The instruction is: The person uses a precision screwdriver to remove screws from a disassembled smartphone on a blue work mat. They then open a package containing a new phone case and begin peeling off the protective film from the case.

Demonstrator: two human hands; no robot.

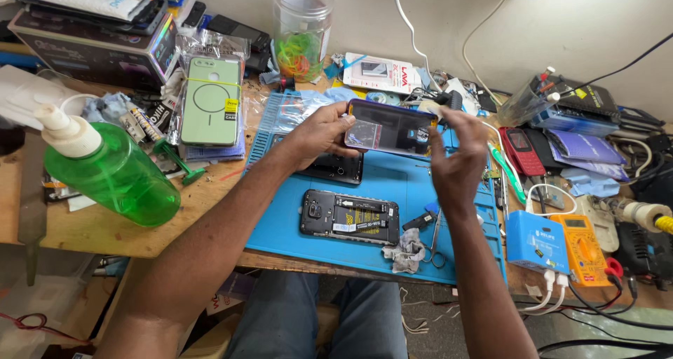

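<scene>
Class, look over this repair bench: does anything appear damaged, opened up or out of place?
Yes. A phone lies on the blue mat with its back cover off and its insides exposed. The left hand and right hand hold a dark screen panel above it. A crumpled cloth lies beside it.

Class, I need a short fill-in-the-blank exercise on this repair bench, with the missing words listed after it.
1. Both hands, left hand and right hand, hold a dark phone screen above a ____ mat.
2. The opened phone on the mat lies with its ____ cover off.
3. The squeeze bottle at the left is ____.
4. The multimeter at the right is ____.

Missing words: blue; back; green; orange
</scene>
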